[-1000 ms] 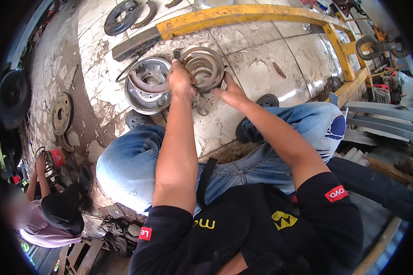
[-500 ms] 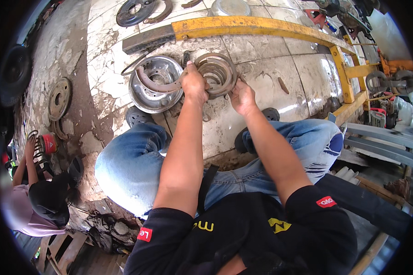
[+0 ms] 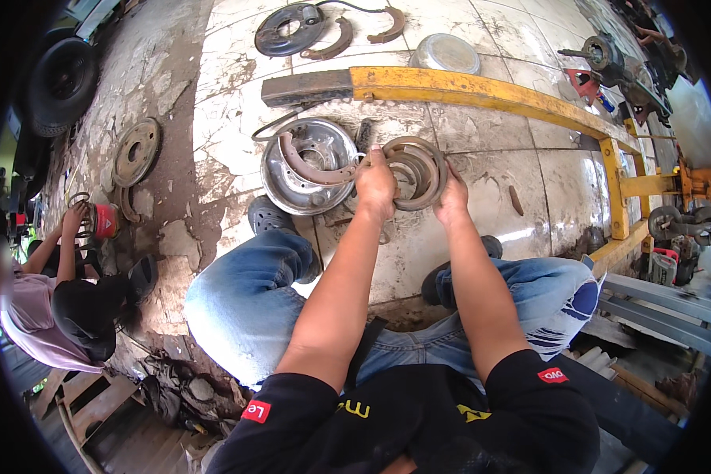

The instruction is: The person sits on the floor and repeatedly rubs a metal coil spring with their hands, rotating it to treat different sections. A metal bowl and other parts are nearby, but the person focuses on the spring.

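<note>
hands first, in the head view: your left hand (image 3: 376, 188) is clenched over the left rim of the brake shoes (image 3: 415, 171), a rusty curved pair held together as a ring, and your right hand (image 3: 453, 197) grips the ring's right side, fingers curled over its edge. the shoes sit just above the tiled floor (image 3: 498, 150), in front of your knees; whether they rest on the tiles or hang free is hidden by your knuckles. the lower arc of the ring is covered by both hands, so you cannot see how the two shoes join there.

just left of the ring lies a shiny brake backing plate (image 3: 308, 166), with another curved shoe (image 3: 316, 166) laid across it and a thin spring wire looping off its upper left edge. the plate's right edge nearly meets the ring; whether they touch is hard to tell. behind both runs a yellow steel beam (image 3: 482, 91), its left end dark and worn, its right end bending out of sight toward the rim.

farther back lie a dark backing plate (image 3: 288, 30), loose shoes and a metal bowl (image 3: 445, 52), all small and warped by the lens. at far left another person (image 3: 63, 308) crouches, reaching toward a red can (image 3: 104, 221); what their hands do is too small to read.
</note>
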Motion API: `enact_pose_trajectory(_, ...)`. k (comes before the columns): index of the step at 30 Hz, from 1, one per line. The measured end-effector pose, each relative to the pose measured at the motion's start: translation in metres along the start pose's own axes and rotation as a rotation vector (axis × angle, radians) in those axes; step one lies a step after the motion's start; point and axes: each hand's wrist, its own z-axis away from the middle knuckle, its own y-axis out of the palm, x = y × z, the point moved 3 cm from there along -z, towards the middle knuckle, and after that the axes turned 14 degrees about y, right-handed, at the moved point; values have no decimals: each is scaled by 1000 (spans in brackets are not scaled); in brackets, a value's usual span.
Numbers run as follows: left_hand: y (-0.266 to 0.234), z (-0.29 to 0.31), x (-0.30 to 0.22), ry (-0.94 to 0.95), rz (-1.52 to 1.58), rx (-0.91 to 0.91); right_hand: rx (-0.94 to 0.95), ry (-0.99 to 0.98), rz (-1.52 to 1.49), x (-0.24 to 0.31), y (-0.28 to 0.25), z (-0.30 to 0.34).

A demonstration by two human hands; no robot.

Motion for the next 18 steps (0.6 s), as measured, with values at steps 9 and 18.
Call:
enact_pose_trajectory(9,-1,-3,2,30,-25,-48,-94,136,-129,-47,-5,35)
enact_pose_trajectory(18,-3,-7,14,50,-56,-29,-7,228,3,-47,2,34)
